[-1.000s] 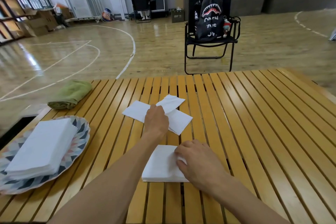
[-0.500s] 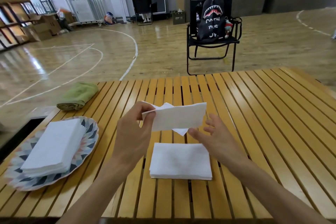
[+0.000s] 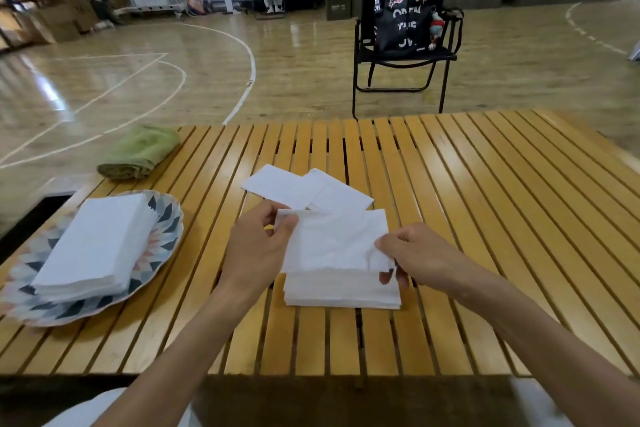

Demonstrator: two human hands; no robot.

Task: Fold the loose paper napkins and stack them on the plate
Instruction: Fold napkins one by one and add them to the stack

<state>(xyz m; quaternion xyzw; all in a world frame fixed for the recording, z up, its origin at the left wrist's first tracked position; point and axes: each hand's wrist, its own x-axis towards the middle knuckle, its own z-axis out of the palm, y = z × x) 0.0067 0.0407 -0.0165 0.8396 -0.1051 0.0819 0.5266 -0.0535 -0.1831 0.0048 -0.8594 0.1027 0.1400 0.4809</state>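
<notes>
Left hand [image 3: 258,246] grip pinched on upper left corner of held napkin [image 3: 334,241]; right hand [image 3: 420,255] grip pinched on its lower right corner. Napkin lifted just above small napkin pile [image 3: 343,291] near front edge of surface [image 3: 485,218].

Left edge: patterned plate [image 3: 162,218] bearing tall folded stack [image 3: 97,244]. Far left corner: rolled green cloth [image 3: 140,152]. Mid-surface, behind hands: two loose napkins [image 3: 304,189], overlapping.
</notes>
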